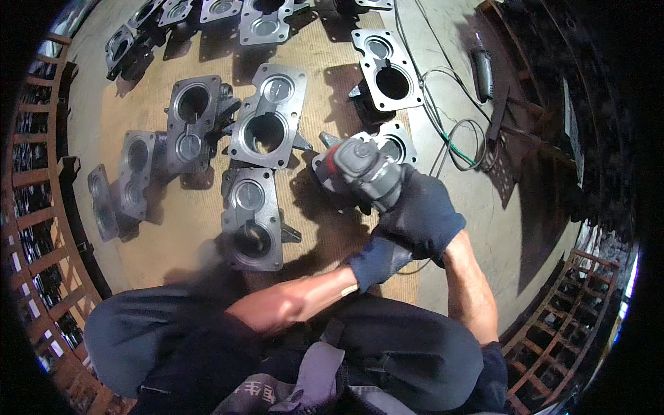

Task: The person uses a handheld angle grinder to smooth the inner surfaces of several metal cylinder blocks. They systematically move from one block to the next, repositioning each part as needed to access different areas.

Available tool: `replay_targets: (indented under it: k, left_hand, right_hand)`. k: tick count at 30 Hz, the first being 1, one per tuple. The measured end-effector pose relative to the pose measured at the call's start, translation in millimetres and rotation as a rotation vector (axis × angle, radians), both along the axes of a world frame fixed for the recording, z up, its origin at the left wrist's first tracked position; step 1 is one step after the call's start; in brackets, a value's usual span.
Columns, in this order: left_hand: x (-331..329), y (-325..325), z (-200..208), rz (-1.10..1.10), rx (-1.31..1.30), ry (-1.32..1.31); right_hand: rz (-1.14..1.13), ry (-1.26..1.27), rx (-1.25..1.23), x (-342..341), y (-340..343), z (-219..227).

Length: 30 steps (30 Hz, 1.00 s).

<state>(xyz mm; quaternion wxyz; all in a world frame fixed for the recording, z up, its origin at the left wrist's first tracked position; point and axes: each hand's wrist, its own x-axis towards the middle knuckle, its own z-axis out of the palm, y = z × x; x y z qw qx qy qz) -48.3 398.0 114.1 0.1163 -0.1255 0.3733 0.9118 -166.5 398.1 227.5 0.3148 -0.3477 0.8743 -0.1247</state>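
Observation:
An angle grinder (370, 173) with a grey head and a red patch sits in my gloved right hand (423, 211), which is closed round its body. Lower down, my gloved left hand (380, 261) is closed at the tool's rear end; its fingers are mostly hidden. Beneath the grinder head lies a grey metal casting (399, 142) with a flange and round openings, partly covered by the tool. Just beyond it stands another flanged casting (373, 52). A third casting (252, 218) lies left of my hands.
Several similar castings, such as one flanged housing (270, 117), cover a cardboard sheet (318, 62). To the right, cables (443, 131) run across the floor beside a dark cylindrical hand tool (483, 72). Rusty metal racks (41, 207) border the left side, with a grating (560, 332) at right.

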Motion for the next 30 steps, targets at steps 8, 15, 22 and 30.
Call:
replay_targets:
  k: [8,15,22,30]
  left_hand:
    - [48,31,-41,-0.073,-0.068,-0.056]
    - [30,84,-27,-0.109,0.035,-0.001]
    - [-40,64,-29,-0.139,-0.549,0.299]
    - [-42,-161,72,-0.569,-1.809,0.736]
  right_hand:
    - [0.17,0.0,0.012,15,13,4]
    - [-0.167,-0.094,0.058,20,73,13]
    - [-0.383,0.077,-0.1,-19,94,-14]
    - [-0.502,0.014,-0.172,-42,98,-12]
